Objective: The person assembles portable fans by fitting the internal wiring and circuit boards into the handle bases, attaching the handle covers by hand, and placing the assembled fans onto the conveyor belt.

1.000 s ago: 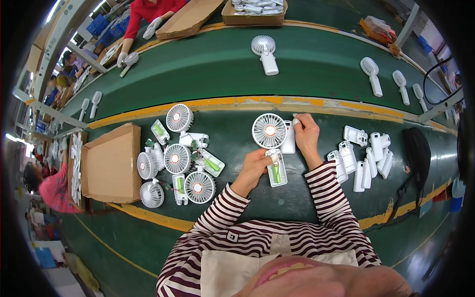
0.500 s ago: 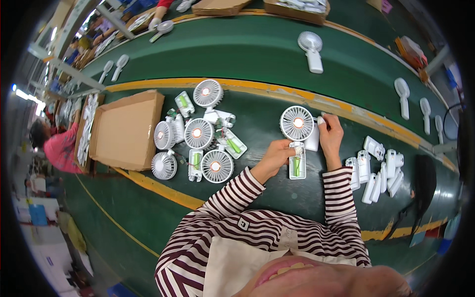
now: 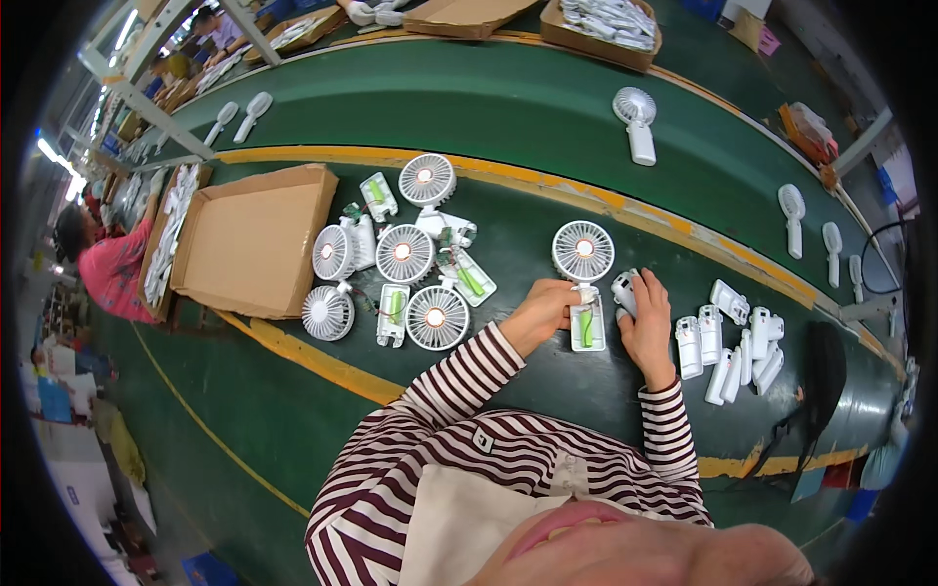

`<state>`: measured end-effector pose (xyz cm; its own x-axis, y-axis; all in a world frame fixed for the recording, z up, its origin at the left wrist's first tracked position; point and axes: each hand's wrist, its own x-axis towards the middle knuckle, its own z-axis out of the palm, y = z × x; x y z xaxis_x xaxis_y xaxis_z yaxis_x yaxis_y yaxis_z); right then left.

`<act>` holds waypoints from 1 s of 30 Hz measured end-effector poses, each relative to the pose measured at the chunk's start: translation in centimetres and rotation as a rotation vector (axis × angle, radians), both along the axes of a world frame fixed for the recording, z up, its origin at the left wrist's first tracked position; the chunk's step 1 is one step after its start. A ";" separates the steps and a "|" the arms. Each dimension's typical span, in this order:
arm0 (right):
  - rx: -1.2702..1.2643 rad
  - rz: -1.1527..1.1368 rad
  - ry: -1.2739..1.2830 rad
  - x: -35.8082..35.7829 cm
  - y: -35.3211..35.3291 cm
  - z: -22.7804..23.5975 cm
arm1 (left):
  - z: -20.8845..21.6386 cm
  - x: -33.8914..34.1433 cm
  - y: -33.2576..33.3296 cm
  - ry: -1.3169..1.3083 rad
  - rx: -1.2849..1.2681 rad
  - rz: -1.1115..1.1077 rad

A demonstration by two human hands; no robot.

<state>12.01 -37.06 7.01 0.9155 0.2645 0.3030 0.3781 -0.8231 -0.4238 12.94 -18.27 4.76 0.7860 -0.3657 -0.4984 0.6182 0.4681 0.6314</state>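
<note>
A small white hand fan point(image 3: 583, 252) stands in front of me, its round grille at the far end. Its opened handle point(image 3: 588, 334) points toward me and shows a green battery inside. Fingers of my left hand point(image 3: 543, 314) are closed on the fan at the neck, where the head joins the handle. Just to the right, my right hand point(image 3: 647, 327) grips a loose white handle shell point(image 3: 624, 291), apart from the fan. Part of the shell is hidden under the fingers.
Several fans with opened handles point(image 3: 405, 254) lie at left beside a cardboard box point(image 3: 256, 244). White handle shells point(image 3: 711, 334) are grouped at right, near a black object point(image 3: 829, 376). Beyond the yellow edge, finished-looking fans point(image 3: 640, 137) lie on a green belt point(image 3: 469, 98). A person in pink point(image 3: 115, 278) is at far left.
My right hand has come nearer to me from beside the fan head, bringing the white handle shell out into view. My left hand keeps its hold on the fan. The whole view has shifted slightly.
</note>
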 end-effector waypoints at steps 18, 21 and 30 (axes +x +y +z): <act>-0.227 -0.157 -0.098 -2.3 -1.3 0.6 | 1.0 -4.8 -1.4 0.023 0.049 -0.001; -0.258 -0.192 -0.115 -1.8 -1.5 -0.1 | 0.8 -4.4 -1.4 0.051 0.057 -0.040; -0.139 -0.223 -0.063 -3.8 -1.7 1.4 | 1.0 -5.1 -1.7 0.045 0.075 -0.049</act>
<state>8.19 -38.76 8.42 0.9365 0.1014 0.3357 0.2028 -0.9376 -0.2824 7.81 -20.00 5.80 0.7447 -0.3631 -0.5599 0.6673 0.3892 0.6350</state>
